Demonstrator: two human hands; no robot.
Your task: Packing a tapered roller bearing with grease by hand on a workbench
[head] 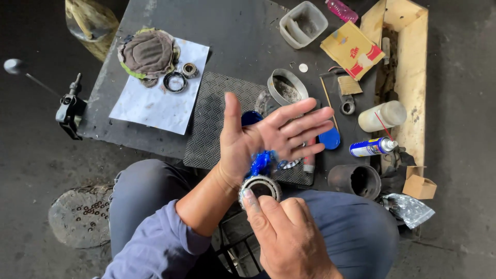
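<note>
The metal bearing (260, 187) is sitting at the heel of the left hand (263, 135), its ring face tilting up toward the camera, just below a smear of blue grease (262, 161) on that palm. The right hand (284, 232) is holding the bearing from below, its grip closing narrowly on the near rim. The left hand is lying flat and fully spread, palm up, gripping nothing. Both are hovering over the person's lap, in front of the dark desk (243, 31)
</note>
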